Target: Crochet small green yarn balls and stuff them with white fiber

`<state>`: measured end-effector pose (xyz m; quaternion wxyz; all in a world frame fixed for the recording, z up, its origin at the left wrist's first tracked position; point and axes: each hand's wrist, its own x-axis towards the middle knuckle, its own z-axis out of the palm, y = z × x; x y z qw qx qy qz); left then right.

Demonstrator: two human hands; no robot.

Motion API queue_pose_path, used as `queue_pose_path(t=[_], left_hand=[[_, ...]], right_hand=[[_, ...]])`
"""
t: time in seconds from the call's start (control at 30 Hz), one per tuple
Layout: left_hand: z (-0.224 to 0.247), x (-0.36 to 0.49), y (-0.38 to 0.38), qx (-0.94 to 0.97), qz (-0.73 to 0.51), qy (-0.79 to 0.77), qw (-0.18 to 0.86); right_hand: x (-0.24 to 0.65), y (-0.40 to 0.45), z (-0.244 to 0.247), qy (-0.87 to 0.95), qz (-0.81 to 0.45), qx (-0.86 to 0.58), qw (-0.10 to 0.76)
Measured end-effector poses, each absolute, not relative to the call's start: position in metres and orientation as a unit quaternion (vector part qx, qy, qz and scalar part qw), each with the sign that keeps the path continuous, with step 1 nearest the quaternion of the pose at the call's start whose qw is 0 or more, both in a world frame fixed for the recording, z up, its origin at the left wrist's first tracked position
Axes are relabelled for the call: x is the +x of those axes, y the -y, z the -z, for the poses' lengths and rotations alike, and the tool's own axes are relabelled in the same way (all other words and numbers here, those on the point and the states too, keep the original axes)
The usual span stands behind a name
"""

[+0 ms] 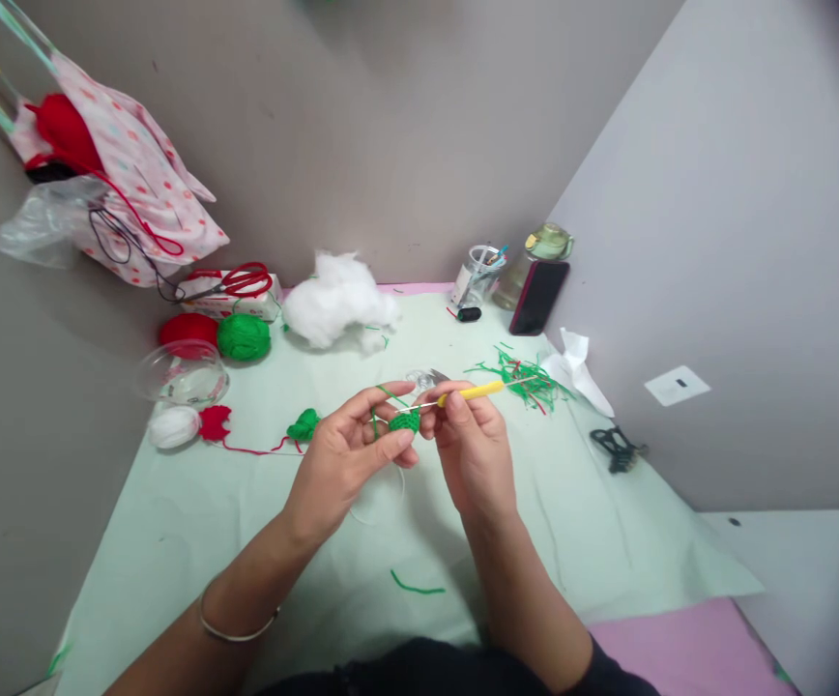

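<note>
My left hand (351, 440) pinches a small round piece of green crochet (405, 421) between thumb and fingers, with green yarn looped over its raised forefinger. In my right hand (474, 440) is a crochet hook with a yellow handle (472, 391), gripped between thumb and fingers. The hook's thin metal shaft points left and its tip meets the top of the green piece. Just left of my left hand lies a green crocheted bit (304, 425) on the cloth. Whether the hook has caught a loop is too small to tell.
White stuffing (339, 302) sits at the back, left of a glass jar (478, 275) and a propped phone (539, 298). Green yarn scraps (525, 377) lie right. Green yarn (244, 336), a clear bowl (184, 372) and red-handled scissors (245, 280) are left. A hair claw (617, 449) lies far right.
</note>
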<state>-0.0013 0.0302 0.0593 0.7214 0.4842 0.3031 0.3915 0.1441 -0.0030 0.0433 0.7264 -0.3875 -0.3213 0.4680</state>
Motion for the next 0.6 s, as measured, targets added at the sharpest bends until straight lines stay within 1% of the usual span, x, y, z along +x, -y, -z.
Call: queue_pose_path(t=[0.17, 0.4, 0.6], left_hand=[[-0.0584, -0.0033, -0.0303, 0.518, -0.394, -0.325, 0.686], [-0.0556, -0.0070, -0.0333, 0.500, -0.407, -0.304, 0.701], [-0.0549, -0.0069, -0.0331, 0.483, -0.415, -0.306, 0.708]], right_hand=[[0.1431, 0.0038, -0.0462, 0.313, -0.486, -0.380, 0.722], [0.1422, 0.0052, -0.0440, 0.350, -0.440, -0.374, 0.738], [0.1429, 0.0089, -0.0414, 0.420, -0.385, -0.374, 0.732]])
